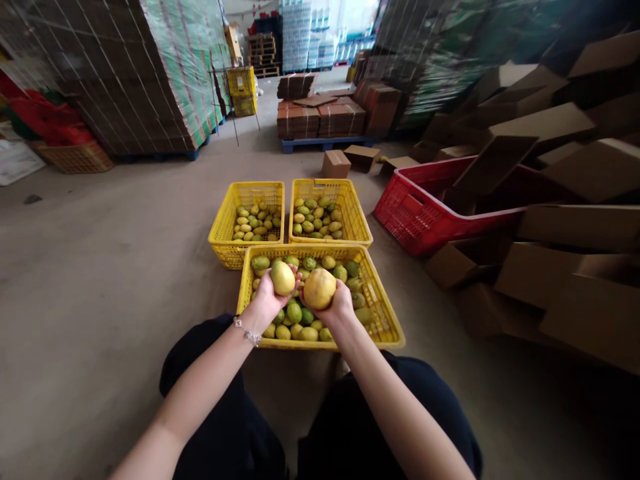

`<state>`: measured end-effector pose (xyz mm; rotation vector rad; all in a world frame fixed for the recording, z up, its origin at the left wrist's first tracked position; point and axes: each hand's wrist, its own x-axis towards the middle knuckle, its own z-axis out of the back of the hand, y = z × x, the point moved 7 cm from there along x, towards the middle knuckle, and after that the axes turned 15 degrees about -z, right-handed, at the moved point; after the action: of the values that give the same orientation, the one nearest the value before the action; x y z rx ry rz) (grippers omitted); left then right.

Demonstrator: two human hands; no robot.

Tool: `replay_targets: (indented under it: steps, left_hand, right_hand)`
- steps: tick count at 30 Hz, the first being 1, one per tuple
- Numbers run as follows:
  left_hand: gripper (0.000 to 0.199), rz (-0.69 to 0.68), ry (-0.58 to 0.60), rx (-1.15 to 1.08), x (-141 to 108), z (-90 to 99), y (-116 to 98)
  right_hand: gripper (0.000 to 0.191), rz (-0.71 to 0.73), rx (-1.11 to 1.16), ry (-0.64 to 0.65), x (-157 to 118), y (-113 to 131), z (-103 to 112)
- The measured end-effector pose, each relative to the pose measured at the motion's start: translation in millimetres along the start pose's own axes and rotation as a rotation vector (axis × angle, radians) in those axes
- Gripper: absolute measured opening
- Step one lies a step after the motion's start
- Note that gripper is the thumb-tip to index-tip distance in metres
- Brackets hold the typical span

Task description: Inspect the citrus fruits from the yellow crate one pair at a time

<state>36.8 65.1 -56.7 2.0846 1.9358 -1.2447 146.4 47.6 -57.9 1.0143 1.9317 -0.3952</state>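
Note:
My left hand (267,299) is curled round a yellow-green lemon (283,278), its palm turned up. Beside it, my right hand (341,305) grips a larger, yellower lemon (319,289) with a slightly uneven skin. Both fruits are held close together, a small gap apart, over the near yellow crate (387,325). That crate holds many green and yellow lemons (309,333), partly hidden by my hands. A bracelet hangs on my left wrist.
Two yellow crates with lemons, one left (220,233) and one right (360,220), stand just behind the near crate. A red crate (425,223) and heaped cardboard boxes (565,267) fill the right side. Flattened cartons (320,123) lie on a blue pallet farther back.

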Motion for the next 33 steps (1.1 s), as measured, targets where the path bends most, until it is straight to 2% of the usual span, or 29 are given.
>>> replay_targets:
  steps: [3,10,15,19,23,27,33]
  left_hand:
    - [0.028,0.010,-0.003,-0.013,0,0.4,2]
    - [0.015,-0.136,-0.103,-0.010,-3,3.0,-14]
    - [0.025,-0.039,-0.089,-0.051,-6,2.1,-7]
    - [0.034,-0.045,-0.064,-0.048,-7,1.9,-4]
    - [0.028,-0.073,-0.054,-0.026,-6,-0.5,-6]
    - [0.018,-0.087,-0.125,-0.033,-4,3.0,-9]
    - [0.027,-0.014,-0.087,-0.044,-3,3.1,-1]
  right_hand:
    - [0.028,0.004,-0.010,0.007,0,0,-1]
    - [0.026,-0.002,0.018,0.006,-1,0,0]
    - [0.027,-0.019,0.030,0.007,-2,-1,-1]
    - [0.025,-0.021,0.043,0.006,-1,-2,0]
    - [0.026,-0.026,0.040,0.003,1,-2,1]
    - [0.027,-0.031,0.027,0.000,3,-3,1]
    - [0.027,-0.040,0.019,0.012,3,-4,0]
